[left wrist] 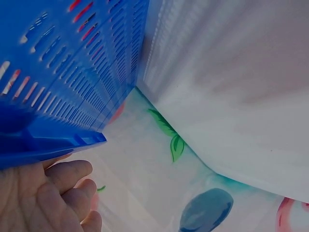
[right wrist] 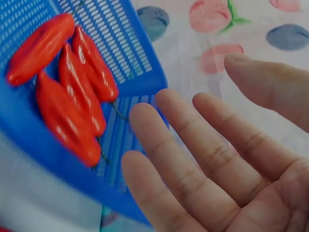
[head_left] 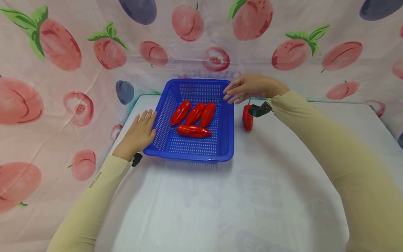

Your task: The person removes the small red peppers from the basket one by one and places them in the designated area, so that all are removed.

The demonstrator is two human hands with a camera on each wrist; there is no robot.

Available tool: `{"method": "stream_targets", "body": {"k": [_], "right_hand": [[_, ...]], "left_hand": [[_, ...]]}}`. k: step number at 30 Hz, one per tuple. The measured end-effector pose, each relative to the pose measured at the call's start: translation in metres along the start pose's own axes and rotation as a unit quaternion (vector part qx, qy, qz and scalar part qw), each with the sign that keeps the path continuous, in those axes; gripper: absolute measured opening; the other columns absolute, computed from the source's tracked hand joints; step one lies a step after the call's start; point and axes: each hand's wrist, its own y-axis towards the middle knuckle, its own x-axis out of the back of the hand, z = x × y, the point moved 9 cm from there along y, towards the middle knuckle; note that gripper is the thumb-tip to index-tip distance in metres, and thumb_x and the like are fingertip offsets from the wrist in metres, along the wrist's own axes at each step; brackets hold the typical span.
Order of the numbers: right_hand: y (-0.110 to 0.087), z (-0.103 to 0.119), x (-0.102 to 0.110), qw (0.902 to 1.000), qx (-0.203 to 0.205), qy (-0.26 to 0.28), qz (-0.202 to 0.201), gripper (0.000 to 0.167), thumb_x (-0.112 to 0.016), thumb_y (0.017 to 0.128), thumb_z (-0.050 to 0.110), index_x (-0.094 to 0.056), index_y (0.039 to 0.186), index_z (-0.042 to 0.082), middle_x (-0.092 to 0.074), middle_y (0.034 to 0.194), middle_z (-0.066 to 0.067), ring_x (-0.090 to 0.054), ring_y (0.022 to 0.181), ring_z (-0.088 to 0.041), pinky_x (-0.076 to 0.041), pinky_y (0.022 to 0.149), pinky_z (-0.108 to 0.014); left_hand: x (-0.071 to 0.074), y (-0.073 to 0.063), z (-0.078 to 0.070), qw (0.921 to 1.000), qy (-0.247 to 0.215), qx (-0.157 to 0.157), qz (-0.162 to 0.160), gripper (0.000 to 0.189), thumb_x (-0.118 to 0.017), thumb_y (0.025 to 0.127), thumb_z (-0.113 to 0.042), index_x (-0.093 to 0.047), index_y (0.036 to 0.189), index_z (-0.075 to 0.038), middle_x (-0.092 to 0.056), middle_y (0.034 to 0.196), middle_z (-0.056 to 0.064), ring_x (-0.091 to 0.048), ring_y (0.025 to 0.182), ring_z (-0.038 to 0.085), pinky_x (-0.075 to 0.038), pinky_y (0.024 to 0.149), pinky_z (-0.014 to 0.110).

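A blue plastic basket (head_left: 225,140) with slotted walls stands on the table, holding several red peppers. Three lie side by side, among them one upright-lying pepper (head_left: 208,114); another pepper (head_left: 193,131) lies crosswise in front of them. My left hand (head_left: 140,131) rests against the basket's left rim with its fingers extended; the left wrist view shows its fingers (left wrist: 70,175) at the rim's outside. Above the basket's back right corner hovers my right hand (head_left: 248,87), its fingers spread and nothing in its palm. Outside the basket, a single red pepper (head_left: 247,118) lies below the right wrist, partly hidden by the wrist strap.
A white cloth (head_left: 201,199) covers the table in front of and right of the basket. Behind and to the left hangs a pink curtain (head_left: 252,52) printed with fruit, close to the basket's back and left sides. Dark straps (head_left: 260,109) sit on both wrists.
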Motion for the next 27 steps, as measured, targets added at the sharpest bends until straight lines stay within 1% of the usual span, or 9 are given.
{"method": "stream_targets", "body": {"k": [6, 11, 14, 20, 24, 27], "right_hand": [[0.017, 0.017, -0.017, 0.9999, 0.007, 0.012, 0.011, 0.040, -0.056, 0.094, 0.020, -0.051, 0.130, 0.003, -0.058, 0.131, -0.015, -0.062, 0.114, -0.024, -0.045, 0.102, -0.043], [0.030, 0.026, -0.031, 0.9994, 0.017, 0.017, 0.026, 0.040, -0.056, 0.094, 0.020, -0.051, 0.129, 0.002, -0.059, 0.130, -0.014, -0.058, 0.120, -0.029, -0.047, 0.100, -0.040], [0.037, 0.029, -0.037, 0.9988, 0.028, 0.027, 0.029, 0.038, -0.056, 0.094, 0.018, -0.052, 0.128, 0.002, -0.061, 0.127, -0.013, -0.058, 0.119, -0.029, -0.048, 0.099, -0.040], [0.055, 0.033, -0.049, 0.9963, 0.063, 0.055, 0.022, 0.039, -0.061, 0.090, 0.010, -0.054, 0.127, -0.001, -0.065, 0.121, -0.011, -0.061, 0.113, -0.028, -0.048, 0.099, -0.042], [0.068, 0.031, -0.059, 0.9949, 0.087, 0.048, 0.018, 0.039, -0.063, 0.087, 0.005, -0.056, 0.125, -0.002, -0.064, 0.122, -0.014, -0.060, 0.114, -0.030, -0.047, 0.100, -0.044], [0.077, 0.028, -0.066, 0.9941, 0.098, 0.042, 0.018, 0.040, -0.064, 0.086, 0.003, -0.057, 0.125, -0.002, -0.060, 0.127, -0.019, -0.058, 0.116, -0.033, -0.046, 0.100, -0.047]], "left_hand": [[0.000, 0.000, 0.001, 1.0000, 0.000, 0.000, 0.002, 0.063, -0.033, 0.097, -0.021, -0.007, 0.149, 0.003, -0.008, 0.156, 0.025, -0.004, 0.146, 0.039, -0.001, 0.119, 0.053], [-0.001, 0.000, 0.001, 1.0000, -0.005, 0.001, 0.006, 0.063, -0.032, 0.097, -0.021, -0.007, 0.150, 0.002, -0.007, 0.156, 0.024, -0.003, 0.146, 0.039, -0.001, 0.119, 0.053], [-0.001, 0.000, 0.002, 1.0000, -0.003, 0.002, 0.004, 0.063, -0.033, 0.097, -0.021, -0.007, 0.150, 0.002, -0.008, 0.156, 0.024, -0.004, 0.146, 0.039, -0.001, 0.119, 0.053], [0.000, 0.000, 0.001, 1.0000, 0.000, 0.001, -0.001, 0.063, -0.034, 0.097, -0.020, -0.009, 0.149, 0.003, -0.010, 0.156, 0.025, -0.006, 0.145, 0.040, -0.002, 0.119, 0.053], [0.000, 0.001, 0.001, 1.0000, -0.001, 0.000, -0.003, 0.063, -0.035, 0.097, -0.021, -0.010, 0.149, 0.003, -0.010, 0.156, 0.025, -0.006, 0.145, 0.040, -0.002, 0.119, 0.053], [-0.001, 0.002, 0.002, 1.0000, 0.002, -0.001, -0.007, 0.063, -0.035, 0.097, -0.021, -0.010, 0.149, 0.003, -0.011, 0.156, 0.025, -0.007, 0.145, 0.040, -0.003, 0.119, 0.053]]}}
